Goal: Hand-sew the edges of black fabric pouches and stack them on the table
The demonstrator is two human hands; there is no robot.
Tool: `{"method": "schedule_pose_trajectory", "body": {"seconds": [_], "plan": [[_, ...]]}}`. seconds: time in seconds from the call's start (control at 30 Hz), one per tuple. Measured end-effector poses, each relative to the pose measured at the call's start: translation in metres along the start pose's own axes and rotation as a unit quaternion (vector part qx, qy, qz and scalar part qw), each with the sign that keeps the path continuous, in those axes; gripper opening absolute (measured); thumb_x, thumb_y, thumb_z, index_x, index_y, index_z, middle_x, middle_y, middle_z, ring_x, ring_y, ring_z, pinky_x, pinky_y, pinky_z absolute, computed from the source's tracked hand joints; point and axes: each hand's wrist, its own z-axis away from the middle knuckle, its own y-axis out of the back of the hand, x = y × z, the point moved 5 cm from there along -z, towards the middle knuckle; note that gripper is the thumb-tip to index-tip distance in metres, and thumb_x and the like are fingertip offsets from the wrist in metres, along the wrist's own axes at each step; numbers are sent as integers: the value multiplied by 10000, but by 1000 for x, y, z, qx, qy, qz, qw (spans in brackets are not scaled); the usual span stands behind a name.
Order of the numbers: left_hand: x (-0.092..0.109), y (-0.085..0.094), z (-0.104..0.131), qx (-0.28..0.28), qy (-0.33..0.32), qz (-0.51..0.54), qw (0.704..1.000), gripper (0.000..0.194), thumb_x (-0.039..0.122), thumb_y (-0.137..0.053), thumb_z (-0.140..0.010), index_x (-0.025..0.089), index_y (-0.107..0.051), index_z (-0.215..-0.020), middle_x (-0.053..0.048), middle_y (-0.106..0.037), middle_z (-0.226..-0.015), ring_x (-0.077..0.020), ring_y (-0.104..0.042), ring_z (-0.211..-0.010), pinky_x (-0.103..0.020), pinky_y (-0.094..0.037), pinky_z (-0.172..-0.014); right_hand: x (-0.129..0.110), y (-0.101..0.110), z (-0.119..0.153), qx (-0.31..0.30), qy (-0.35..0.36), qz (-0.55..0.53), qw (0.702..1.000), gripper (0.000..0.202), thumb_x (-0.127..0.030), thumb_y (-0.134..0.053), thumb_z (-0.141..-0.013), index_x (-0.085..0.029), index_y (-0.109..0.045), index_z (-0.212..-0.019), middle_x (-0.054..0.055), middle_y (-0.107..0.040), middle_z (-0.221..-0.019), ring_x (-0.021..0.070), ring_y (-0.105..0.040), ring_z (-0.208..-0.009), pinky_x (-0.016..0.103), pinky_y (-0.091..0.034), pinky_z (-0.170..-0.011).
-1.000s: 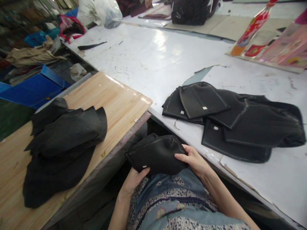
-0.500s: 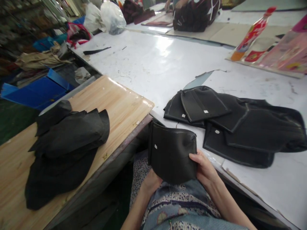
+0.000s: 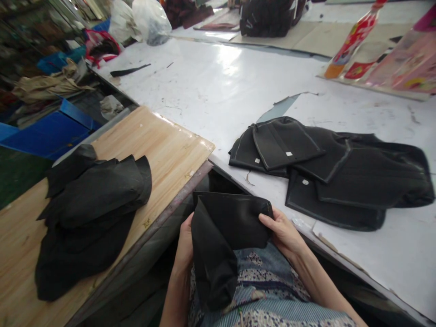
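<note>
Two hands fold one black fabric piece over the lap, between two tables.

The left hand (image 3: 184,243) and right hand (image 3: 284,231) each pinch a side of the limp, matte black fabric piece (image 3: 221,236), its lower flap drooping onto the patterned clothing. About five flat, stitched-edge black panels (image 3: 327,172) overlap near the white table (image 3: 218,86) front edge. One crumpled dark pile (image 3: 88,213) lies on the wood-grain table (image 3: 170,145).
</note>
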Motion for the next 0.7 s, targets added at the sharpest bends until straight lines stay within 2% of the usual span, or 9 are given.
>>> {"method": "schedule_pose_trajectory", "body": {"seconds": [0.1, 0.2, 0.27, 0.37, 0.43, 0.57, 0.7], "plan": [[0, -4, -1, 8, 10, 15, 1000, 424, 387, -837, -691, 146, -747, -1028, -42, -768, -870, -258, -708, -828, -295, -578, -695, 5, 2, -2, -19, -9, 1, 1000, 405, -423, -900, -672, -207, -759, -984, 67, -789, -969, 274, -737, -892, 372, -555, -845], [-9, -3, -3, 11, 14, 45, 999, 460, 357, -826, -720, 156, -714, -1118, -56, -773, -1004, -251, -716, -913, -307, -580, -802, 9, 1, -5, -23, -14, -19, 999, 410, -466, -893, -679, -193, -768, -959, 79, -792, -960, 278, -737, -902, 374, -554, -852], [-16, -2, -3, 0, 21, 53, 998, 448, 352, -810, -757, 158, -697, -1145, -68, -767, -1057, -251, -715, -965, -320, -573, -862, 12, 0, -7, -16, -26, -34, 999, 372, -471, -862, -727, -184, -775, -947, 80, -795, -949, 262, -738, -895, 353, -555, -852], [-18, -1, -4, -26, 30, 58, 998, 440, 351, -803, -782, 145, -683, -1151, -88, -765, -1070, -266, -714, -1003, -338, -578, -881, 21, 0, -10, 7, -52, -65, 996, 278, -415, -817, -793, -188, -783, -949, 55, -799, -970, 213, -738, -881, 290, -555, -844], [-15, -2, -4, -37, 29, 73, 996, 441, 333, -817, -772, 143, -680, -1145, -93, -764, -1086, -269, -718, -999, -342, -584, -874, 29, 4, -13, 34, -82, -96, 991, 232, -378, -814, -781, -190, -786, -915, 36, -803, -950, 199, -739, -857, 271, -564, -832], [-14, -6, -5, -45, 42, 99, 993, 436, 350, -828, -757, 131, -694, -1109, -99, -777, -1019, -276, -738, -915, -349, -601, -810, 39, 12, -17, 63, -131, -137, 980, 193, -375, -803, -744, -207, -769, -834, 27, -800, -840, 242, -748, -821, 340, -592, -831], [-15, -7, -5, -37, 34, 92, 994, 412, 372, -800, -787, 121, -693, -1096, -95, -780, -973, -273, -743, -891, -353, -603, -802, 28, 18, -21, 46, -63, -94, 993, 269, -480, -809, -742, -263, -745, -887, 19, -799, -932, 269, -727, -992, 357, -580, -893]]}}
